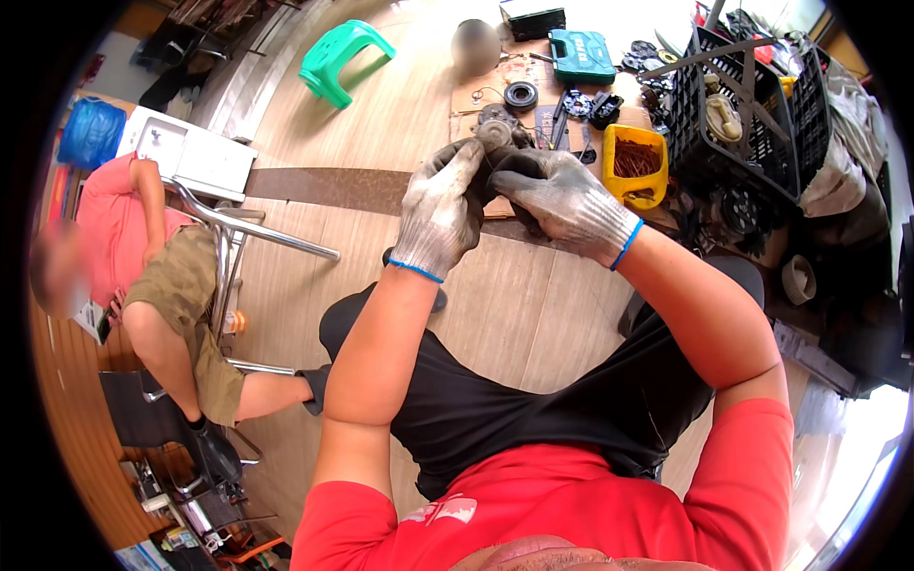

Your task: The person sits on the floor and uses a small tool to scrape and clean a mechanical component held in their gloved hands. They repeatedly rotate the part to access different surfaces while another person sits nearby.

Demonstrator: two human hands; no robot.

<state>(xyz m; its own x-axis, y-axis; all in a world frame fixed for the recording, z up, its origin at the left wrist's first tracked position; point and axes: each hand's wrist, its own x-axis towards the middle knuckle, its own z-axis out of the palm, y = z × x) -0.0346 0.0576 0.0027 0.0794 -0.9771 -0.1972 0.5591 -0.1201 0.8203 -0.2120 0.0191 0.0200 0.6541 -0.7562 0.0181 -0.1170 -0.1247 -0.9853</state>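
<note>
My left hand [441, 202], in a grey-white knit work glove with a blue cuff, is closed at the near edge of a cardboard sheet. Beside it my right hand [565, 202], gloved the same way, is closed too, with the fingertips of both meeting. Between them is a small dark part, mostly hidden by the gloves, so its kind cannot be made out. Just beyond the fingertips shows a round grey metal part [494, 131]; whether it is held or lies on the cardboard [468, 100] is unclear. A black ring-shaped part [521, 95] lies farther off.
A yellow container [660, 173] of reddish-brown pieces stands right of my hands, near black crates [687, 133]. A teal tool case [583, 57] lies beyond, a green stool [333, 62] far left. On the left a person [143, 228] sits by a metal-framed chair [276, 238].
</note>
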